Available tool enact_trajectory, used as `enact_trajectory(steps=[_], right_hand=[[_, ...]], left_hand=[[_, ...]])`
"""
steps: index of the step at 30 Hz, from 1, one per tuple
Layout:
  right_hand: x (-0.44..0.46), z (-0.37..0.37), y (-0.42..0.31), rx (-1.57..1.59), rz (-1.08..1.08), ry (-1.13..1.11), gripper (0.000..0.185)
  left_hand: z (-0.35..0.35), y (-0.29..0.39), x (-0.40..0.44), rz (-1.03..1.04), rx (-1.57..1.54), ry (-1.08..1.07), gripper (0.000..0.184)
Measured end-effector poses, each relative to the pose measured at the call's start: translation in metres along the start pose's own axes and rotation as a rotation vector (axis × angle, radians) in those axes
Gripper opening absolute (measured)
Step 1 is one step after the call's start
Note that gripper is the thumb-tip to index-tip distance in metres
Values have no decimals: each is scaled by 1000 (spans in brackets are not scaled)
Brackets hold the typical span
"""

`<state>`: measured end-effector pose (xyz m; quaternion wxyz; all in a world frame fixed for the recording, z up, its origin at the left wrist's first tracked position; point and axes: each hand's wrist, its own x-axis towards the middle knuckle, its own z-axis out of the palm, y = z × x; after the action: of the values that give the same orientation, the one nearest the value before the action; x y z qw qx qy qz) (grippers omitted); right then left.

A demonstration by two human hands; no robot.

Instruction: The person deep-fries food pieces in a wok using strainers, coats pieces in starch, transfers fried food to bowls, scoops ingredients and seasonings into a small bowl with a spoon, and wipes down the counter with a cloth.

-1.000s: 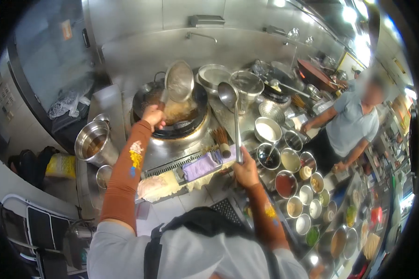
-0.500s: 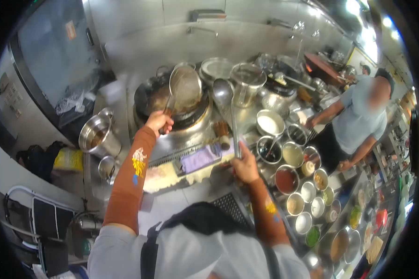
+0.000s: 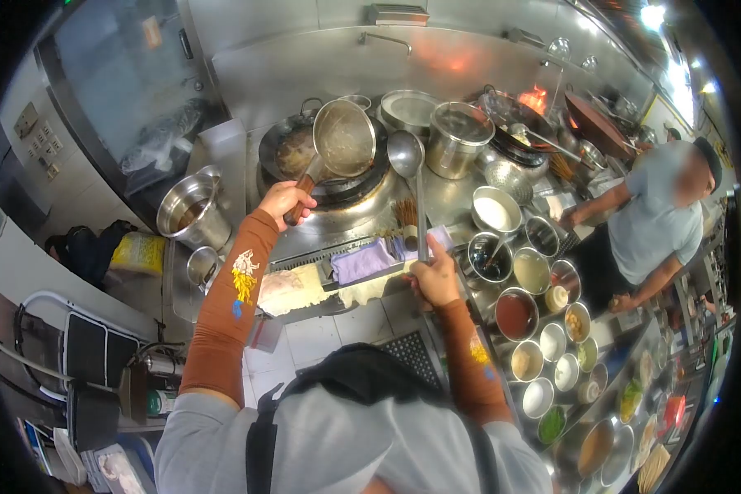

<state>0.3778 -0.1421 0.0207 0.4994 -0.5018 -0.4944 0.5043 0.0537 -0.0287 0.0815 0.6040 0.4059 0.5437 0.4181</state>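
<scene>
My left hand (image 3: pixel 286 202) is closed round the wooden handle of a round strainer (image 3: pixel 345 138), which is held over the right part of a dark wok (image 3: pixel 281 151) on the burner. Food in liquid shows in the wok, left of the strainer. My right hand (image 3: pixel 435 276) grips the long handle of a metal ladle (image 3: pixel 405 154). The ladle's bowl is up, between the wok and a lidded-looking steel pot (image 3: pixel 459 142). A folded purple cloth (image 3: pixel 362 262) lies on the stove's front ledge, left of my right hand.
Several bowls of sauces and seasonings, one with red sauce (image 3: pixel 515 314), stand at the right. A co-worker (image 3: pixel 646 218) stands beyond them. Flames (image 3: pixel 534 100) rise at a back-right wok. A steel pot (image 3: pixel 191 209) is at the left. A bamboo brush (image 3: pixel 406 212) stands near the ledge.
The camera view has shifted, so the scene sits further right. The strainer stays raised over the wok and the ladle upright. Flames have appeared at the back-right wok.
</scene>
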Motion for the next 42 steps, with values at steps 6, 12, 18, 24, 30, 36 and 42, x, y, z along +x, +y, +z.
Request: enact_trajectory(steps=[6, 12, 18, 24, 30, 36, 42], right_hand=[[-3, -5, -10, 140, 177, -11, 70], [4, -15, -13, 546, 329, -8, 67], [4, -14, -12, 679, 345, -6, 66], [-2, -16, -18, 682, 312, -5, 57], [-26, -32, -21, 587, 283, -1, 60], [-73, -57, -1, 442, 309, 138, 70], [-106, -59, 6, 291, 345, 221, 72]], left_hand=[[4, 1, -5, -8, 2, -1, 29], [7, 8, -16, 8, 0, -56, 30], [3, 15, -28, 32, -63, -63, 33], [-15, 10, -16, 44, -22, -10, 42], [-46, 4, -3, 72, -20, 114, 32], [-96, -11, 21, 74, -21, 214, 35], [-123, -11, 33, 66, 26, 270, 37]])
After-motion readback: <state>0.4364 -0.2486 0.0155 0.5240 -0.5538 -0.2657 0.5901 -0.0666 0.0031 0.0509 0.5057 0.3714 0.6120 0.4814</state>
